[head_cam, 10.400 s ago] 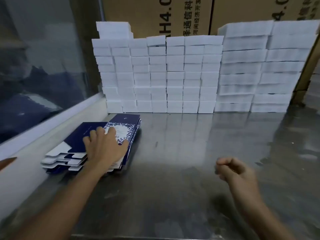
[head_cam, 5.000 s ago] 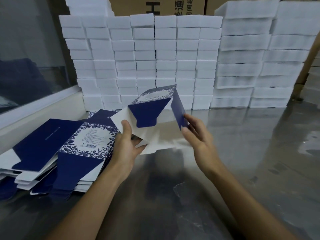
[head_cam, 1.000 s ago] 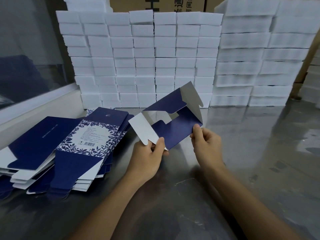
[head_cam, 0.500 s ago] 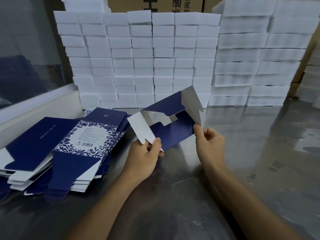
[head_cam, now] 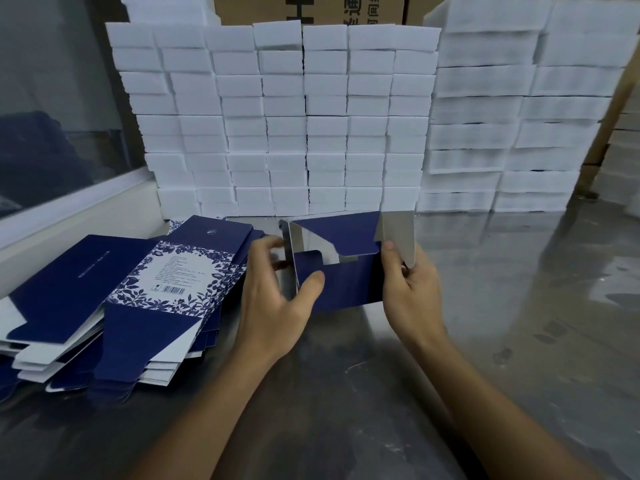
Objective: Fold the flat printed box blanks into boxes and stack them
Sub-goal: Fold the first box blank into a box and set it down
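Note:
A half-formed navy blue box (head_cam: 346,278) with a silvery inside is held upright just above the steel table (head_cam: 519,323) at centre. My left hand (head_cam: 273,299) grips its left end, thumb on the front panel and fingers behind the left flap. My right hand (head_cam: 408,292) grips its right end, thumb on the front edge, fingers behind a raised silver flap. A messy pile of flat blanks (head_cam: 114,299), navy with a white floral panel and a barcode, lies at the left of the table.
A wall of stacked white blocks (head_cam: 284,119) fills the back of the table, with a taller group (head_cam: 519,109) at the right. Brown cartons stand behind them. A white ledge and a glass pane (head_cam: 52,109) run along the left side.
The box has turned from tilted to level and squared up. Its left flap now stands upright and my left thumb has moved onto the front panel. My right hand stays at the right end.

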A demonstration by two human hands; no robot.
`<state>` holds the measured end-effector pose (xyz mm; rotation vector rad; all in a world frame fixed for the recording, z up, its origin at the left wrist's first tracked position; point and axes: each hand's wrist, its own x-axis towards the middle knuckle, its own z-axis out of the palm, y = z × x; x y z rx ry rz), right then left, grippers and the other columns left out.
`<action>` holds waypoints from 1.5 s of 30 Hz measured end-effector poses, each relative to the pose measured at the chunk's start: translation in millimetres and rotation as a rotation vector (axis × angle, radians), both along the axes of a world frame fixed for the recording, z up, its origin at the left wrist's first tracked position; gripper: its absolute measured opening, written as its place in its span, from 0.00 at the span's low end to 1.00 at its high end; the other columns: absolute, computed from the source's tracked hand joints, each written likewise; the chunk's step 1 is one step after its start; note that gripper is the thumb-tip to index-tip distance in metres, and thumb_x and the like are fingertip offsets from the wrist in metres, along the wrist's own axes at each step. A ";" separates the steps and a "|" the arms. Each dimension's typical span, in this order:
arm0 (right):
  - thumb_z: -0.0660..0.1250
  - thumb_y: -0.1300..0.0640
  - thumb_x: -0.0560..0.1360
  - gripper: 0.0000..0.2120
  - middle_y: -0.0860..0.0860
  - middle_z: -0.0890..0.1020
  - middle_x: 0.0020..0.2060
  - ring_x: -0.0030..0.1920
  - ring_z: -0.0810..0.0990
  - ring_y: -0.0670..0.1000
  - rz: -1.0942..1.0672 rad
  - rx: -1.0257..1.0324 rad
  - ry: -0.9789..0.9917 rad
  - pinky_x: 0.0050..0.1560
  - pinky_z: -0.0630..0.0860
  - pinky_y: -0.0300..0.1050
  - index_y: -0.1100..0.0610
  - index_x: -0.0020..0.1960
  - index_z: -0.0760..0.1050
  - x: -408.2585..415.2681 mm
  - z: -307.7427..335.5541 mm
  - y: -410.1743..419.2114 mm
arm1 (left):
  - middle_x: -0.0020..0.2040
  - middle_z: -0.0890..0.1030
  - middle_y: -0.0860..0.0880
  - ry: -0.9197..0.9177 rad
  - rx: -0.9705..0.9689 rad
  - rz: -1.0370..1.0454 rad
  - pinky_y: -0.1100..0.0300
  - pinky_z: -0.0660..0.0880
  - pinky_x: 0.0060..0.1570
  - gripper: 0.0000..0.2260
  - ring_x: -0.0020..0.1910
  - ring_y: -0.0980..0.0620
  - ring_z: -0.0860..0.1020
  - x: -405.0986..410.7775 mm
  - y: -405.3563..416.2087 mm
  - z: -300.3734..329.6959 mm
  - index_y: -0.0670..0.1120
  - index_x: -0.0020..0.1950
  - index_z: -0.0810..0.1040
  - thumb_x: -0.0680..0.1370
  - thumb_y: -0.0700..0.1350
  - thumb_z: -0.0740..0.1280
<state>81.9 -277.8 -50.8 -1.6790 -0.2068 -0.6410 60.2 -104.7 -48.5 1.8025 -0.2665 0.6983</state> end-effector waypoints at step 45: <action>0.72 0.58 0.77 0.04 0.44 0.84 0.40 0.41 0.81 0.40 -0.112 -0.136 -0.050 0.39 0.72 0.30 0.51 0.44 0.81 3.2 -6.5 4.5 | 0.39 0.75 0.53 -0.013 -0.110 0.137 0.64 0.66 0.39 0.16 0.35 0.59 0.71 2.2 -1.4 6.8 0.53 0.39 0.72 0.75 0.65 0.64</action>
